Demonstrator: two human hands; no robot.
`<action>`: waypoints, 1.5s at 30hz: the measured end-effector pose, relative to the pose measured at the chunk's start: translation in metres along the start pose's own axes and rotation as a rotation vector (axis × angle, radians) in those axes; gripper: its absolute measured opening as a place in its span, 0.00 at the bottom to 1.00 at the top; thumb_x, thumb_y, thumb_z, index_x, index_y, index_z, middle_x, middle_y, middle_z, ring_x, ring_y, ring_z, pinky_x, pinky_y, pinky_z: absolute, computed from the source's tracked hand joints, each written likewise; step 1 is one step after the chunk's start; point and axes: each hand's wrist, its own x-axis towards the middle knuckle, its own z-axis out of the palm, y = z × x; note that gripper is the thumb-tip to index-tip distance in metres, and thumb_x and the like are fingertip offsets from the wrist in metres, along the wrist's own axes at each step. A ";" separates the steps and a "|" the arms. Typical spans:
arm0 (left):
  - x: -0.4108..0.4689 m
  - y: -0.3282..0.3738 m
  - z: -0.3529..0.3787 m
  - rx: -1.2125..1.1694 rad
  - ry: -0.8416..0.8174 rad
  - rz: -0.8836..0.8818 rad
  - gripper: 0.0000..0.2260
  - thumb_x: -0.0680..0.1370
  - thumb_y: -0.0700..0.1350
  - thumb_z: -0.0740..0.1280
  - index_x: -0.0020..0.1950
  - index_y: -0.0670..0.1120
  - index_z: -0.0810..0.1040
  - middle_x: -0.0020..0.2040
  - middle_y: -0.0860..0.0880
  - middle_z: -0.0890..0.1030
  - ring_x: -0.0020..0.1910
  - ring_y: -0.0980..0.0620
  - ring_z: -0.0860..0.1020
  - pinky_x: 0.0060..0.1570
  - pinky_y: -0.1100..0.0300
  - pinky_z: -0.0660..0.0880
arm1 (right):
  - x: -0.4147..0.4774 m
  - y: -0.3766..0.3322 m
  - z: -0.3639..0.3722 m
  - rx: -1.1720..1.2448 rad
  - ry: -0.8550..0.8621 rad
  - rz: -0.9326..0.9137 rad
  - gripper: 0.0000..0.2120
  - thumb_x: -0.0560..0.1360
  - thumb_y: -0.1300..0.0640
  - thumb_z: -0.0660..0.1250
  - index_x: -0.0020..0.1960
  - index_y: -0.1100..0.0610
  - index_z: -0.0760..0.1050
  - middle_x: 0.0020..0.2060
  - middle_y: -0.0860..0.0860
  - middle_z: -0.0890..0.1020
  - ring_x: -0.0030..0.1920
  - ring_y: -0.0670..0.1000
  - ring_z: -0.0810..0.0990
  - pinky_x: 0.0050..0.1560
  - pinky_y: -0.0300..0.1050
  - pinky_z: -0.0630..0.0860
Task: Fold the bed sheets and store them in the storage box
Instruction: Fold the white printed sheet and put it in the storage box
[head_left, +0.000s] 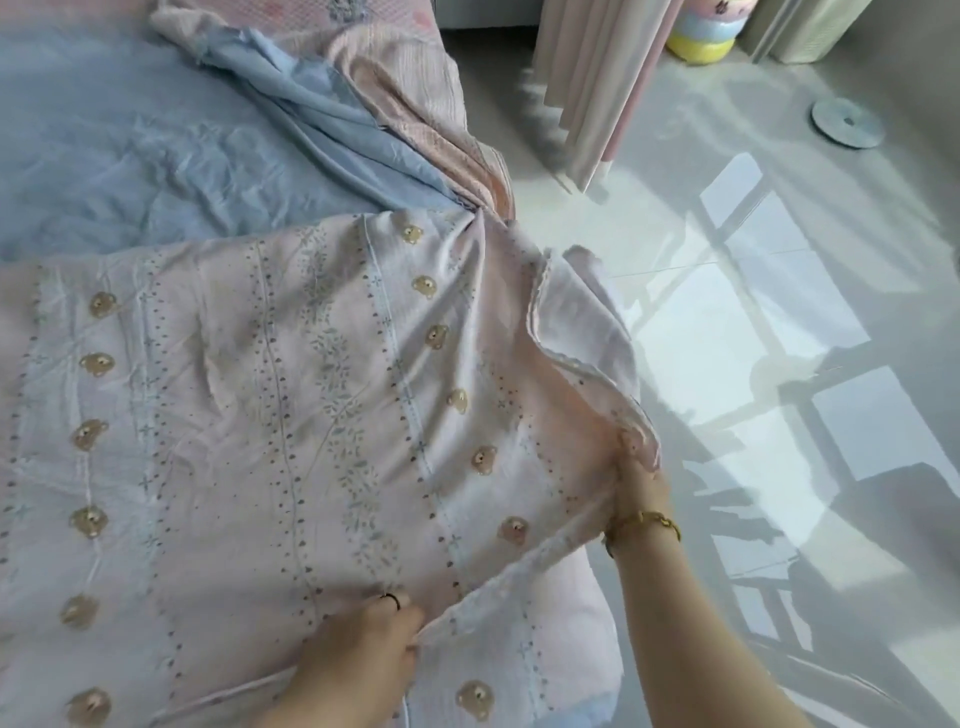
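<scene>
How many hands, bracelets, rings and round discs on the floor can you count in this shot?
Hands: 2, the left hand and the right hand, each gripping the pink sheet
Bracelets: 1, the bracelet on the right wrist
Rings: 1, the ring on the left hand
Discs: 1, the disc
Total: 5

2 bare forearms (696, 634); gold chain bracelet (645, 521) on right wrist (640, 543), thin dark ring (390, 600) on left hand (366, 649)

Pink curtain (597, 78), grey floor disc (847, 123), pastel cushions (706, 31)
</scene>
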 end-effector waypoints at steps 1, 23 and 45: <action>0.000 0.003 -0.001 0.023 -0.028 -0.013 0.11 0.79 0.46 0.57 0.60 0.49 0.72 0.50 0.57 0.72 0.61 0.50 0.72 0.40 0.60 0.61 | -0.001 0.013 -0.010 0.115 -0.080 0.183 0.07 0.74 0.51 0.62 0.44 0.53 0.77 0.31 0.52 0.73 0.32 0.53 0.74 0.35 0.40 0.73; 0.063 0.011 -0.062 -0.514 0.361 -0.062 0.10 0.76 0.41 0.65 0.55 0.44 0.81 0.48 0.46 0.83 0.46 0.51 0.76 0.43 0.62 0.69 | -0.063 0.050 0.037 0.542 -0.465 0.425 0.13 0.80 0.57 0.56 0.60 0.62 0.69 0.49 0.58 0.76 0.50 0.56 0.77 0.47 0.44 0.76; 0.067 0.071 -0.053 -0.215 0.187 0.144 0.19 0.77 0.45 0.62 0.68 0.56 0.69 0.58 0.49 0.78 0.55 0.48 0.76 0.50 0.60 0.71 | 0.026 0.000 -0.021 0.730 -0.253 0.449 0.13 0.76 0.51 0.62 0.45 0.61 0.73 0.33 0.55 0.79 0.29 0.51 0.80 0.29 0.39 0.78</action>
